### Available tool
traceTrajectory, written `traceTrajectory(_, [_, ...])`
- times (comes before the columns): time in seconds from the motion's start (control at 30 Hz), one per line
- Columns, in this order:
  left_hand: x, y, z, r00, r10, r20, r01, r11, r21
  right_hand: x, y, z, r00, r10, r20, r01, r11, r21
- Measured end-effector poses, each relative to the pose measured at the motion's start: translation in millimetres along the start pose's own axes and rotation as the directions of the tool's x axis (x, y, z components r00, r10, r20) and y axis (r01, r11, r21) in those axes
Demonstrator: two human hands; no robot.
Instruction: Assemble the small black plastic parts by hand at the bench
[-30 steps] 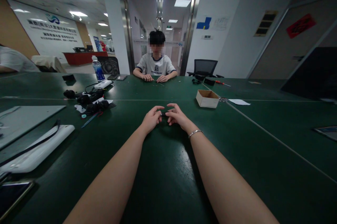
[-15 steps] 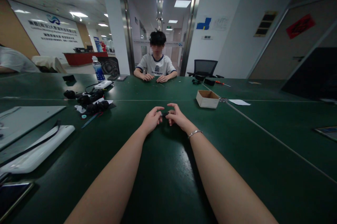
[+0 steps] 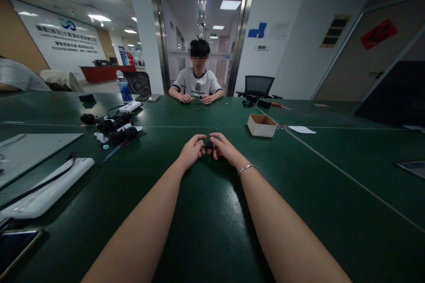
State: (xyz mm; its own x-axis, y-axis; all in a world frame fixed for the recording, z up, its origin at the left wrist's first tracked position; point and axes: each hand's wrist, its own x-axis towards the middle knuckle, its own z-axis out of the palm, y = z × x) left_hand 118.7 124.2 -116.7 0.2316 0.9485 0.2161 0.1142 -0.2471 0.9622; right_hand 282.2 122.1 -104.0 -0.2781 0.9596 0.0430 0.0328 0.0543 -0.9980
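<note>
A small dark, slim object (image 3: 208, 145) sits level between my two hands, just above the green table (image 3: 206, 212); its kind is too small to make out. My left hand (image 3: 191, 151) pinches its left end between thumb and fingers. From the other side, my right hand (image 3: 224, 147) has thumb and fingers closed on its right end. Both index fingers arch above the object, their tips close together. A silver bracelet (image 3: 246, 168) circles my right wrist. The fingers partly hide the object's ends.
Right of my hands stands an open box (image 3: 261, 126), near a white paper (image 3: 301, 129). Black gear (image 3: 116, 129), a water bottle (image 3: 123, 87) and a white case (image 3: 49, 188) lie leftward. Across the table sits a person (image 3: 198, 81). A red screwdriver (image 3: 280, 106) lies far right.
My right hand has shifted slightly, its index finger now nearer the left one, and more of the dark object shows. Across the table, the person's hand at right has moved a little.
</note>
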Motion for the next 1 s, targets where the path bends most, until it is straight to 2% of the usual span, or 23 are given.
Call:
traceTrajectory(0.13, [0.1, 0.0, 0.5, 1.0, -0.012, -0.004, 0.013, 1.0, 0.012, -0.2, -0.3, -0.1, 0.999, -0.042, -0.005, 0.042, 0.999, 0.031])
traceTrajectory(0.2, [0.1, 0.1, 0.8, 1.0, -0.018, -0.007, 0.018, 1.0, 0.016, -1.0, -1.1, 0.2, 1.0, -0.025, 0.006, 0.024, 0.999, 0.044])
traceTrajectory(0.27, [0.4, -0.1, 1.0, 1.0, -0.02, -0.004, 0.02, 1.0, 0.014, -1.8, -2.2, 0.8, 1.0, -0.004, 0.018, 0.004, 1.0, 0.008])
traceTrajectory(0.4, [0.9, -0.9, 1.0, 1.0, -0.014, 0.0, 0.014, 1.0, 0.021, -2.6, -3.1, 2.1, 0.999, -0.054, 0.009, 0.054, 0.998, -0.018])
traceTrajectory(0.57, [0.7, 0.2, 0.9, 1.0, -0.016, -0.014, 0.016, 1.0, 0.006, -2.5, -3.4, 2.2, 1.0, 0.009, -0.001, -0.009, 1.0, -0.012])
traceTrajectory(0.7, [-0.3, 2.5, 1.5, 1.0, -0.028, -0.015, 0.027, 1.0, -0.008, -3.9, -4.8, 1.9, 0.999, -0.048, 0.01, 0.048, 0.999, -0.007])
traceTrajectory(0.87, [-0.6, 2.6, 1.6, 0.999, -0.027, -0.027, 0.026, 0.999, -0.032, -3.5, -5.3, 1.3, 1.0, 0.011, 0.026, -0.01, 1.0, -0.02])
traceTrajectory(1.0, [-1.1, 3.5, 1.2, 1.0, -0.024, -0.017, 0.023, 0.999, -0.035, -2.8, -5.3, 1.8, 1.0, -0.012, 0.025, 0.012, 0.999, -0.035])
